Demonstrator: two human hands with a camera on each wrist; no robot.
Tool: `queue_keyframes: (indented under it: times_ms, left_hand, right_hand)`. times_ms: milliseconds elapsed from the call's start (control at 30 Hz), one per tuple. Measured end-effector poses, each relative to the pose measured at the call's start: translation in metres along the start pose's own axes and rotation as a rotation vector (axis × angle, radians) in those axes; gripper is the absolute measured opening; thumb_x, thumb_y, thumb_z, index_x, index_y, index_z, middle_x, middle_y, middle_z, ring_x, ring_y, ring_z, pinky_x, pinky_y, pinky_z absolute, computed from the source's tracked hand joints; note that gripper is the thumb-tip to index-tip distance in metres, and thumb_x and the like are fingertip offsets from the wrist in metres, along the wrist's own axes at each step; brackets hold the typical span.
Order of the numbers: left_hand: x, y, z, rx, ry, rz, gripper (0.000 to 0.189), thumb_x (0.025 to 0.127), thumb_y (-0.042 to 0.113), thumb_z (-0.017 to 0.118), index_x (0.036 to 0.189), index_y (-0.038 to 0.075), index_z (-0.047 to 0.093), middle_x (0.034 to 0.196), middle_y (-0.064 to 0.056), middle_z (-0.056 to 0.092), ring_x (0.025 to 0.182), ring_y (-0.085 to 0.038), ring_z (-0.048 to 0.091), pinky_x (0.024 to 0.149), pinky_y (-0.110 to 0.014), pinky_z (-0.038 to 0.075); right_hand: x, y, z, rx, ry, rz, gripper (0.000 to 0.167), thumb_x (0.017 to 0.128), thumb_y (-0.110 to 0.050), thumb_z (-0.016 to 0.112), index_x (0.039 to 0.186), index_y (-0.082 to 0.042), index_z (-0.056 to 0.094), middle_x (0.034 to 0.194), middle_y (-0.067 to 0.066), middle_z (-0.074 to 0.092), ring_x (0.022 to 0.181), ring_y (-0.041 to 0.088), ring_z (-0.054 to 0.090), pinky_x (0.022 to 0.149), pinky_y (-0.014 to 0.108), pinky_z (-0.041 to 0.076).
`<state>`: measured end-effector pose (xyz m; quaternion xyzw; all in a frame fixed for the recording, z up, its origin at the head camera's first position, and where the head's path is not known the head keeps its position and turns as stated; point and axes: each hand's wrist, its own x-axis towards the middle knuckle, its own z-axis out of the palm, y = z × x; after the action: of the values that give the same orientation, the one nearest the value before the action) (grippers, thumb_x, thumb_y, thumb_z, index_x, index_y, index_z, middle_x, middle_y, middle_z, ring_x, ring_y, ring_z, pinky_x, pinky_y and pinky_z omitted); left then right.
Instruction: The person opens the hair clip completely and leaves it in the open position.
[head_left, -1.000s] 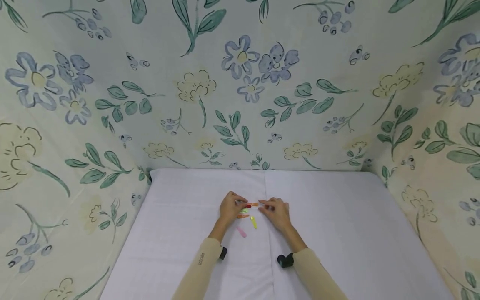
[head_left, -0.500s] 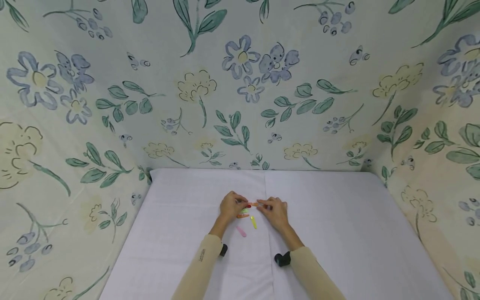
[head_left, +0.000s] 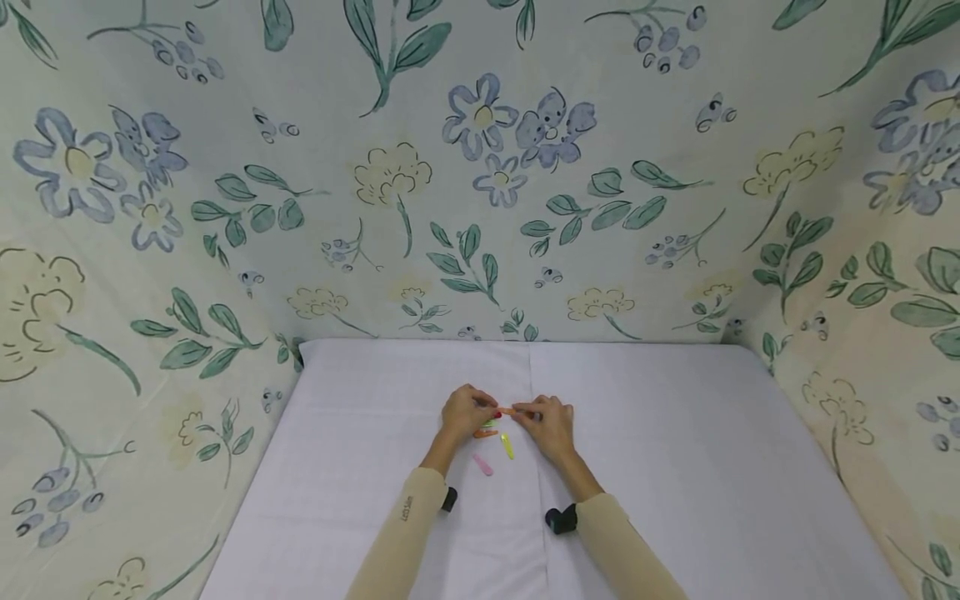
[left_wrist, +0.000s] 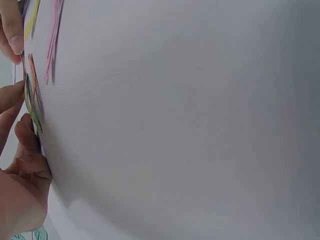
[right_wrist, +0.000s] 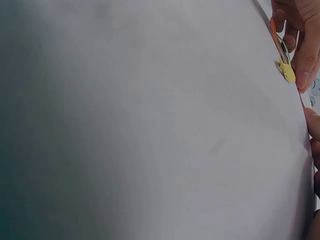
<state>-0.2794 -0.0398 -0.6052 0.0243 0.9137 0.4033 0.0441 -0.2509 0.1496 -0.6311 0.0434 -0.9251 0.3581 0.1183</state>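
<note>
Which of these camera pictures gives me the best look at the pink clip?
The head view: it shows the whole pink clip from above, uncovered on the white cloth. The left wrist view shows it larger but edge-on and cut off at the top; the right wrist view doesn't show it.

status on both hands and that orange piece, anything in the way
Left hand and right hand pinching orange piece between them. Red piece close by left hand, may crowd it. Yellow piece and pink piece apart from hands.
</note>
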Motion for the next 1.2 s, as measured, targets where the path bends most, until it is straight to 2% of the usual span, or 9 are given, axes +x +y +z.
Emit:
queue_keyframes:
  times_ms: [333,500,700,900,1200]
  left_hand:
    - [-0.004,0.001,0.0,-0.002,0.033,-0.005,0.006,0.084,0.022,0.086,0.087,0.018,0.083,0.1,-0.002,0.07,0.092,-0.018,0.063,0.086,-0.039,0.05]
    - [-0.005,0.0,0.0,-0.019,0.038,-0.005,0.008,0.084,0.024,0.087,0.087,0.017,0.083,0.099,-0.002,0.07,0.087,-0.016,0.061,0.082,-0.036,0.049]
    - [-0.005,-0.004,0.001,-0.027,0.041,0.019,0.011,0.085,0.025,0.087,0.087,0.015,0.082,0.096,-0.001,0.069,0.081,-0.013,0.058,0.074,-0.03,0.046]
    - [-0.007,-0.008,0.0,-0.032,0.043,0.039,0.011,0.086,0.025,0.085,0.085,0.014,0.081,0.094,0.0,0.07,0.079,-0.011,0.057,0.073,-0.028,0.045]
    - [-0.01,-0.011,-0.003,-0.061,0.021,0.098,0.01,0.086,0.021,0.085,0.086,0.013,0.08,0.092,0.001,0.07,0.08,-0.011,0.056,0.074,-0.027,0.046]
  right_hand:
    - [0.0,0.0,0.003,-0.006,0.027,-0.005,0.015,0.085,-0.027,0.086,0.099,-0.02,0.085,0.075,-0.001,0.067,0.074,0.016,0.047,0.078,0.036,0.025]
    - [-0.002,-0.002,0.004,-0.001,0.039,-0.005,0.014,0.086,-0.027,0.085,0.098,-0.019,0.085,0.076,-0.001,0.067,0.074,0.016,0.048,0.078,0.037,0.025]
    - [-0.002,-0.003,0.004,0.014,0.048,-0.002,0.015,0.087,-0.027,0.084,0.097,-0.018,0.085,0.076,0.0,0.067,0.074,0.016,0.047,0.078,0.037,0.025]
    - [-0.002,-0.002,0.005,0.023,0.05,-0.007,0.017,0.089,-0.029,0.082,0.095,-0.014,0.084,0.077,0.0,0.068,0.073,0.015,0.046,0.079,0.036,0.025]
    - [-0.009,-0.004,0.002,0.14,0.075,-0.035,0.012,0.087,-0.022,0.084,0.09,-0.011,0.084,0.072,0.0,0.063,0.065,0.012,0.047,0.078,0.035,0.025]
